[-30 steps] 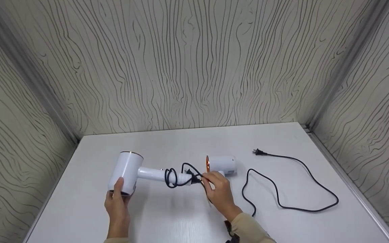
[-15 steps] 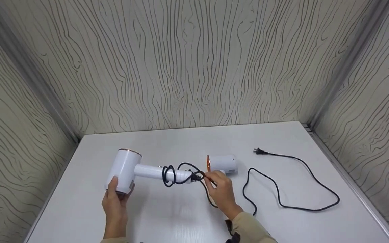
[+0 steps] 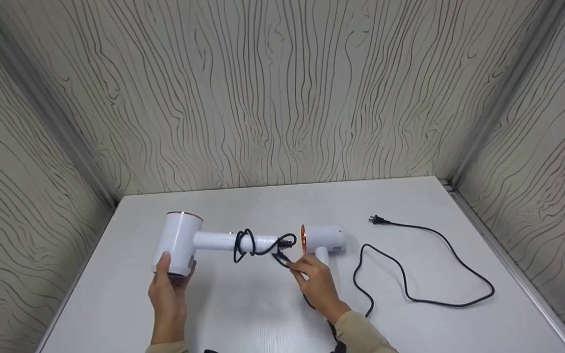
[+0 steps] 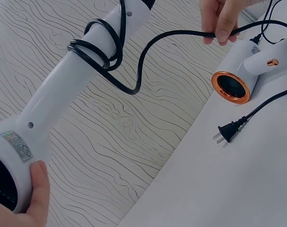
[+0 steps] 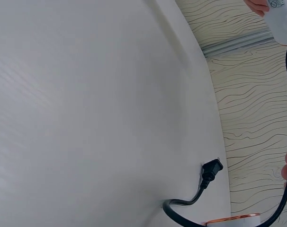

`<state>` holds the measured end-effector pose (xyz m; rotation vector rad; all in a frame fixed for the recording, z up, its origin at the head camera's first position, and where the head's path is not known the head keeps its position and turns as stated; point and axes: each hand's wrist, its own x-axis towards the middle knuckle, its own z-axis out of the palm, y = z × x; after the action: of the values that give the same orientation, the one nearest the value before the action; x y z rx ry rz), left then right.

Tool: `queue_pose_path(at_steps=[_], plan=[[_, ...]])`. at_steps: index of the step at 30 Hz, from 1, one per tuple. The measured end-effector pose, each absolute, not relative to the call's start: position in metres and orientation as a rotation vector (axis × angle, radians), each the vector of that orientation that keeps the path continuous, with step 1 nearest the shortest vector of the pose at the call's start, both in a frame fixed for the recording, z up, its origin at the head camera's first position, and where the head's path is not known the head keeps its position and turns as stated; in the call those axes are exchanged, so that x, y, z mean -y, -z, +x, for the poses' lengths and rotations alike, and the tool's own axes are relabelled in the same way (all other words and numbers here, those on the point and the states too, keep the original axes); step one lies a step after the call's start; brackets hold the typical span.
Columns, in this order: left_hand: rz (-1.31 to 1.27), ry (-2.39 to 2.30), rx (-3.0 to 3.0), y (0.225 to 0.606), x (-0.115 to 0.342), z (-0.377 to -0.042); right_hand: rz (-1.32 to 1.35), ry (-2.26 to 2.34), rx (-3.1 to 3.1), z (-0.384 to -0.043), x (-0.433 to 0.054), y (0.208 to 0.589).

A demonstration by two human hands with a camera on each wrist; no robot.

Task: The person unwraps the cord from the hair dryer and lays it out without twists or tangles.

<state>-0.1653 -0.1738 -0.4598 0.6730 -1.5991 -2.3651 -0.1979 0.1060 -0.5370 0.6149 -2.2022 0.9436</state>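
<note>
A white hair dryer (image 3: 179,242) with a copper-coloured rim is held up by its barrel in my left hand (image 3: 168,299), thumb along the side. Its handle points right, with a black cord (image 4: 155,40) looped around it. My right hand (image 3: 318,282) pinches that cord between thumb and fingertips, just below the handle's end. In the left wrist view the cord runs from the loops to the right fingers (image 4: 224,28) and on past them. Behind the right hand a second white hair dryer (image 3: 325,238) lies on the table, its handle partly hidden.
On the right side of the white table (image 3: 243,309), a long black power cord (image 3: 451,305) winds to a two-pin plug (image 3: 378,219) near the back. A wood-patterned panel (image 3: 272,98) stands behind the table, with similar panels at both sides.
My right hand has moved a little down from the handle's end with the cord. The held dryer has risen slightly and shifted left, and the cord at the handle's end lies differently.
</note>
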Motion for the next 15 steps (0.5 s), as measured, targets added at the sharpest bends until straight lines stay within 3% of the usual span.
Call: queue_pose_path(at_steps=[15], plan=[[0.664,2.4,1.548,0.457,0.169,-0.168,0.921,-0.792,2.282,-0.184,-0.087,0.555]])
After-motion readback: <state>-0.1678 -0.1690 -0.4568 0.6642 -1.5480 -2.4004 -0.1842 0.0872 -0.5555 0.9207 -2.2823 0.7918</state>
